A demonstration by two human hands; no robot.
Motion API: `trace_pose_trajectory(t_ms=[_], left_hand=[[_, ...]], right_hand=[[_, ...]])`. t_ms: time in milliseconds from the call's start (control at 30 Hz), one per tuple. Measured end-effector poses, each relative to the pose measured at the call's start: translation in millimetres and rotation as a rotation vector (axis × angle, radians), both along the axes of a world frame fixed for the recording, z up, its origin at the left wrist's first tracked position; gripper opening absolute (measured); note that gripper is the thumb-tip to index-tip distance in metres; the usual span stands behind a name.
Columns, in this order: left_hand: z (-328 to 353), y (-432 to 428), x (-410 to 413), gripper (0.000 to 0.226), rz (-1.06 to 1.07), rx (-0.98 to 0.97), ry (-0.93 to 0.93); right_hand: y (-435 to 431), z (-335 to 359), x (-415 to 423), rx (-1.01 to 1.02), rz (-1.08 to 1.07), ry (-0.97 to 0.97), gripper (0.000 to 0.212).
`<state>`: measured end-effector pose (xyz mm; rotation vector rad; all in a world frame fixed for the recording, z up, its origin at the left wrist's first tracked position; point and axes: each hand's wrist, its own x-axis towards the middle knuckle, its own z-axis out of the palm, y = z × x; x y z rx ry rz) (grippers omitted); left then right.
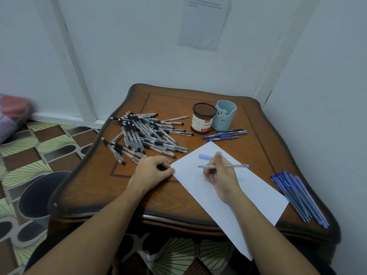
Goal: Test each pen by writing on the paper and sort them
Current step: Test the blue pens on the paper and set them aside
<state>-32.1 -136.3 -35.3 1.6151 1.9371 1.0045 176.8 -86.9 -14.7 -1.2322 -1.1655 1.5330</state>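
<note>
Pen [239,166] pinched in right hand [220,175] over paper [252,197], left hand [153,171] curled at its corner (cups [203,119]: contents hidden).

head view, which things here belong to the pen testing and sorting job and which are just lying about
Job: paper, blue pen in right hand, loose blue cap, left hand at the paper's edge, black pen pile, blue pen bundle, blue pens by the cups, mesh cup, bear cup.
Lying about: floor bucket, wall sheet, cloth bundle.
</note>
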Motion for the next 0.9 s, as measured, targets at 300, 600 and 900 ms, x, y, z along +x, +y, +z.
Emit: trace_pose_trajectory(t_ms=[300, 600, 900], left_hand=[[1.4, -0.8, 0.7, 0.01, 0.002, -0.032, -0.013], [4.0, -3.0, 2.0, 0.011, -0.013, -0.035, 0.041], [1.3, -5.4, 2.0, 0.022, -0.063, 0.035, 0.064]], right_hand=[[21.0, 15.9, 8.0, 0.113, -0.001, -0.311, 0.017], [42.6, 15.6, -7.5, 0.388, 0.297, -1.118, 0.056], [22.5, 2.3, -19.1, 0.533, 0.276, -0.618, 0.027]])
